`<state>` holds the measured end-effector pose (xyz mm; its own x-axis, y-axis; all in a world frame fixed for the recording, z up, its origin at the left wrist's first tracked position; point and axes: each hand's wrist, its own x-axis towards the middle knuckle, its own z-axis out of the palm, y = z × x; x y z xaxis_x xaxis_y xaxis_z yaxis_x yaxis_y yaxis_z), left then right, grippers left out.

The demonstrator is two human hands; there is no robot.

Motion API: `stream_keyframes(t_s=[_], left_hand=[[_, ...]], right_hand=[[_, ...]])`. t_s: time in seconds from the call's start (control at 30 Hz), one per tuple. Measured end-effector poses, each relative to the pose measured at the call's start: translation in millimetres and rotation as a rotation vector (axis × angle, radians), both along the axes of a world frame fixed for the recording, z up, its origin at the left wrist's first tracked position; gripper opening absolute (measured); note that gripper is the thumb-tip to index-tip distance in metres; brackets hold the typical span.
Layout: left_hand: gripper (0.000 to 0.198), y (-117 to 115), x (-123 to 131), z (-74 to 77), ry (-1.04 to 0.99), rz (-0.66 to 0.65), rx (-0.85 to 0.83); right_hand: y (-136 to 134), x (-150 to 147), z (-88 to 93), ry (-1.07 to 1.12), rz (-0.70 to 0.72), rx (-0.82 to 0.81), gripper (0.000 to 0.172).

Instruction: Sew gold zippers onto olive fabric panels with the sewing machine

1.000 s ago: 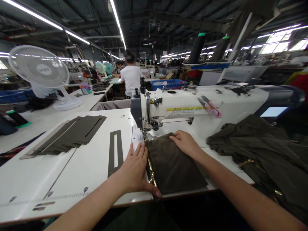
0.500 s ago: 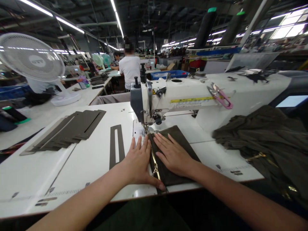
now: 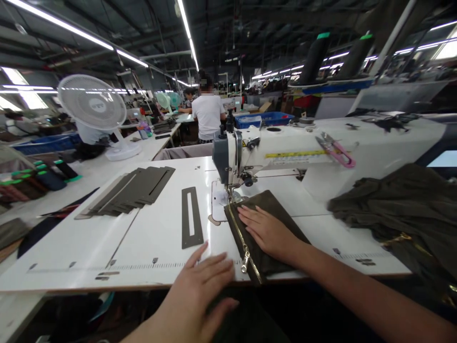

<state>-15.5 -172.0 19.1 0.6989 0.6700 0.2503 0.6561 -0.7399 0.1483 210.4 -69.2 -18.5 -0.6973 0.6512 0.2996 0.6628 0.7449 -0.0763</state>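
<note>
My right hand (image 3: 266, 232) lies flat on a dark olive fabric piece (image 3: 285, 228), fingers stretched toward the needle. A gold zipper (image 3: 237, 226) runs along the fabric's left edge, its slider and pull (image 3: 245, 259) near the table's front edge. The far end of the zipper sits under the presser foot (image 3: 231, 194) of a white sewing machine (image 3: 285, 147). My left hand (image 3: 205, 286), slightly blurred, is off the fabric over the front edge, fingers apart and holding nothing. Left of the needle lies a slotted grey-green strip (image 3: 192, 216).
A fanned stack of grey-green pieces (image 3: 130, 193) lies on the left of the white table (image 3: 157, 238). Bunched olive fabric (image 3: 392, 209) with gold zippers covers the right side. Pink-handled snips (image 3: 337, 150) rest on the machine. A white fan (image 3: 92, 102) and a person (image 3: 209, 114) are beyond.
My left hand has lifted off the zipper and drawn back toward me, uncovering the zipper's edge. My right hand stays flat on the fabric. The camera view has turned left.
</note>
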Motion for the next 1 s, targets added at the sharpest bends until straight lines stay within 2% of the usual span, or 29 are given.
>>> stream_keyframes(t_s=[0.1,0.17,0.33,0.43,0.53,0.6,0.67,0.77,0.83,1.0], left_hand=[[0.066,9,-29,-2.0,0.105,0.256,0.128],[0.081,11,-39,-4.0,0.177,0.314,0.130],[0.095,2,-35,-6.0,0.241,0.216,0.060],[0.093,8,-33,-5.0,0.206,0.235,0.067],[0.097,20,-35,-2.3,0.176,0.175,0.015],[0.092,27,-35,0.9,0.144,0.119,-0.033],[0.079,32,-35,4.0,0.100,0.096,-0.055],[0.069,43,-34,4.2,0.046,0.100,-0.040],[0.068,57,-34,0.9,0.039,0.088,-0.031],[0.032,106,-31,-8.3,-0.035,0.147,0.049]], right_hand=[[-3,-2,-1.0,-0.018,-0.087,-0.013,0.043],[-3,-4,-1.8,-0.023,-0.165,-0.013,0.047],[0,-7,-0.7,-0.024,-0.307,-0.030,0.052],[2,-9,1.2,0.007,-0.231,-0.030,0.050],[4,-11,2.7,0.043,-0.123,-0.059,0.048],[7,-10,3.9,0.063,-0.111,-0.092,0.045],[10,-9,5.1,0.086,-0.096,-0.102,0.041],[15,-7,4.1,0.166,-0.087,-0.038,0.039],[17,-6,1.2,0.222,-0.109,0.018,0.040],[20,-5,-6.0,0.180,-0.076,-0.017,0.039]])
